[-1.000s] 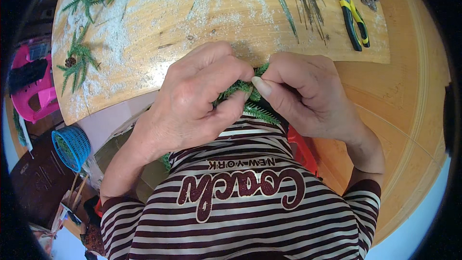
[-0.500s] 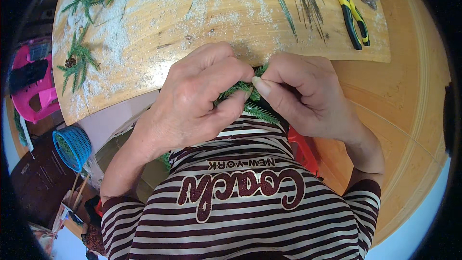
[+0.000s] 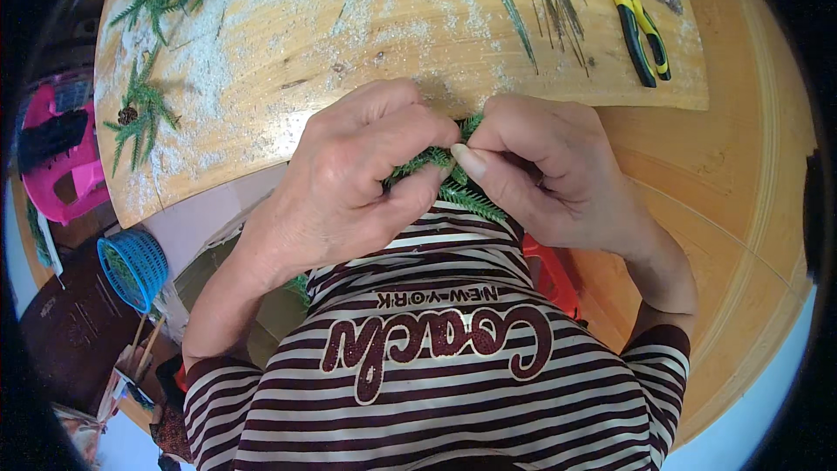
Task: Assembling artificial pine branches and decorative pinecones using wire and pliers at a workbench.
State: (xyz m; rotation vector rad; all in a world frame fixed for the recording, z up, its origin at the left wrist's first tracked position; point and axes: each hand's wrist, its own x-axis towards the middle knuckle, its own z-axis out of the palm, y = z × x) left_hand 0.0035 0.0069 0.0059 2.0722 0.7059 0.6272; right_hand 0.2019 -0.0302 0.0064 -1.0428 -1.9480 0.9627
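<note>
Feathery green sprig [image 3: 449, 176] pinched between both hands, left hand [image 3: 357, 174] and right hand [image 3: 545, 170] pressed together over the dusty wooden board [image 3: 288, 44]

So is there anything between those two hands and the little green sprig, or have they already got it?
Nothing visible stands between them. The left hand and the right hand both pinch the green sprig directly, close to the striped shirt. The pliers lie apart, on the wooden board.

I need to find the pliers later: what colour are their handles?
Yellow and black, on the pliers lying on the wooden board; the head view shows them.
</note>
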